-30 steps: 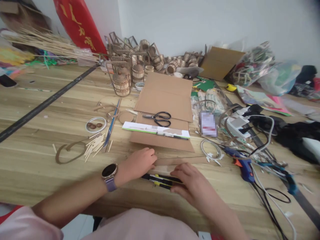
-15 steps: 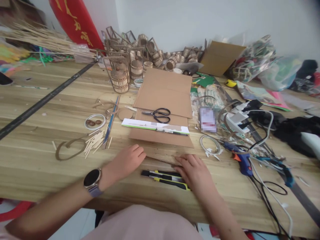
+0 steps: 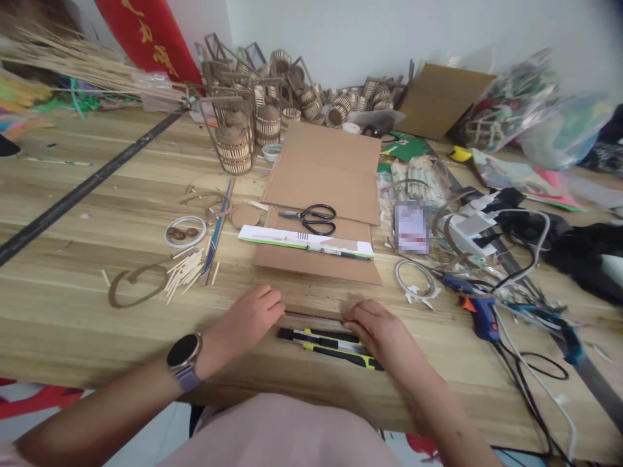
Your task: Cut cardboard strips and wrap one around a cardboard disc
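We wear a round black-faced smartwatch [image 3: 183, 351] on a lilac strap just above our left hand [image 3: 248, 318], and a pale pink garment [image 3: 282, 433]; our forearms are bare.

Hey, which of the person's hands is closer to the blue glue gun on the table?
Right. The right hand lies left of the blue glue gun, not touching it; the left hand rests farther left, beyond the right hand.

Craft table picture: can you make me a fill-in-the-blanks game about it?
The scissors lie on brown ____.
The watch sits on the person's ____ wrist.
The utility knife is black and ____.
The glue gun is mostly ____.
Missing words: cardboard; left; yellow; blue.
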